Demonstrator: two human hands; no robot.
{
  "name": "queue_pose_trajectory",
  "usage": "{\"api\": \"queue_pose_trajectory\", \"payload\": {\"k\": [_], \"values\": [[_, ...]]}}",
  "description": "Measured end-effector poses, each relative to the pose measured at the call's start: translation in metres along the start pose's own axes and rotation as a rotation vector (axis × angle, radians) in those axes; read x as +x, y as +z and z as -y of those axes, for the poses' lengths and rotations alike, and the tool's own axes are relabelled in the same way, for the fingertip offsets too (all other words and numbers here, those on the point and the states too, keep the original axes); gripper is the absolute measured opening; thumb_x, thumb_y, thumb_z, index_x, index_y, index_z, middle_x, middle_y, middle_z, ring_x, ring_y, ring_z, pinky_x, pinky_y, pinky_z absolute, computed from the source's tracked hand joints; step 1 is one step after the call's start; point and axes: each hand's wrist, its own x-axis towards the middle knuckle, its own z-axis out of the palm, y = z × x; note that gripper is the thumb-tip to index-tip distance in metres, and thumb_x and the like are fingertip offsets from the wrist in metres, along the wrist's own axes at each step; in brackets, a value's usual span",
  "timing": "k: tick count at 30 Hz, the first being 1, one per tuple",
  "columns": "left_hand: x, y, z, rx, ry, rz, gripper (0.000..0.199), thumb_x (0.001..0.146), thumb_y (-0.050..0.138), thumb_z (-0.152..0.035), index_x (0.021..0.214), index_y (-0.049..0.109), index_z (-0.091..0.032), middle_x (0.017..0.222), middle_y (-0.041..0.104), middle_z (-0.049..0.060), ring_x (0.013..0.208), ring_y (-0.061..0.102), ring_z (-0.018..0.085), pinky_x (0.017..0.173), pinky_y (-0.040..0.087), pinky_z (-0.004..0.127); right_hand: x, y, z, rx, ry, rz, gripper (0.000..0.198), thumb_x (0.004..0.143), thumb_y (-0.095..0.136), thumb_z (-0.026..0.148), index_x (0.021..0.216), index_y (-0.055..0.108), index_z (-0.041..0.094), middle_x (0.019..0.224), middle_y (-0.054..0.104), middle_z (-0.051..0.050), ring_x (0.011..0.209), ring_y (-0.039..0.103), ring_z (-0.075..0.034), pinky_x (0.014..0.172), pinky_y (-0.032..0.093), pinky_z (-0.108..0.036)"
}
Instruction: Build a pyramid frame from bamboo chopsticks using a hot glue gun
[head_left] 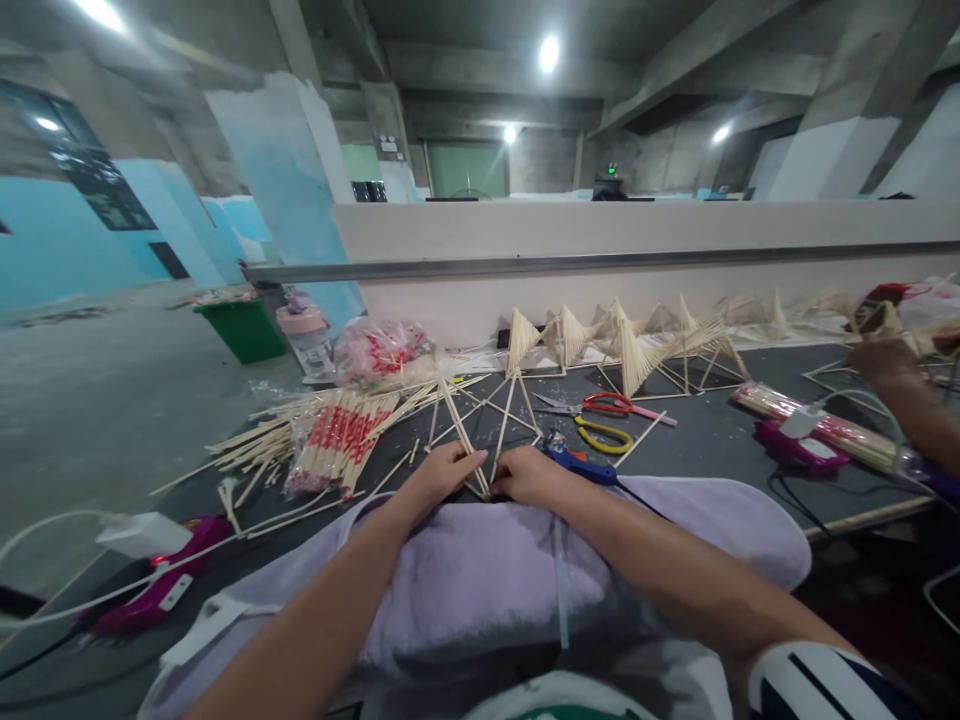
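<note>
A triangular frame of thin wooden sticks [510, 413] stands on the dark tabletop close to my body. My left hand [441, 476] pinches the slanted sticks on its near left side. My right hand [527, 474] has its fingers curled round the near corner, where the sticks meet; the exact fingertip grip is partly hidden. Right beside that hand lies a blue glue gun [581, 463]. Just beyond it are scissors with red and yellow handles [606, 432] and one loose stick [640, 440]. A lilac cloth [495, 570] covers the table edge under my wrists.
Loose sticks [262, 440] and a bagged stick bundle [337, 440] lie left. Finished twisted stick models [630, 345] line the low wall. Purple power strips [161, 590] with cables sit at both sides. Another person's hand [889, 360] works at the far right.
</note>
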Motion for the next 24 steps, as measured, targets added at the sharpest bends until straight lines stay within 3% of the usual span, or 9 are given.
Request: {"api": "queue_pose_trajectory", "payload": {"k": [6, 14, 24], "values": [[-0.002, 0.000, -0.004, 0.000, 0.031, 0.025, 0.036, 0.068, 0.055, -0.049, 0.070, 0.058, -0.013, 0.058, 0.052, -0.001, 0.053, 0.042, 0.010, 0.048, 0.030, 0.021, 0.001, 0.003, -0.002, -0.021, 0.019, -0.014, 0.017, 0.072, 0.061, 0.026, 0.085, 0.070, 0.020, 0.081, 0.070, -0.002, 0.074, 0.062, -0.013, 0.060, 0.038, -0.019], [-0.001, 0.001, -0.003, -0.042, -0.004, 0.048, 0.034, 0.068, 0.056, -0.048, 0.063, 0.056, -0.014, 0.048, 0.043, -0.004, 0.044, 0.034, 0.008, 0.042, 0.023, 0.020, 0.001, 0.002, -0.002, -0.060, 0.000, -0.021, 0.016, 0.073, 0.060, 0.028, 0.082, 0.070, 0.019, 0.078, 0.070, -0.003, 0.071, 0.062, -0.013, 0.057, 0.037, -0.019], [0.010, 0.001, 0.003, -0.157, -0.028, -0.080, 0.038, 0.078, 0.040, -0.051, 0.076, 0.053, -0.016, 0.048, 0.041, -0.005, 0.042, 0.037, 0.008, 0.042, 0.027, 0.020, 0.002, 0.000, -0.002, -0.052, 0.065, 0.037, 0.017, 0.073, 0.060, 0.030, 0.082, 0.070, 0.019, 0.079, 0.070, -0.003, 0.072, 0.061, -0.013, 0.059, 0.037, -0.019]]}}
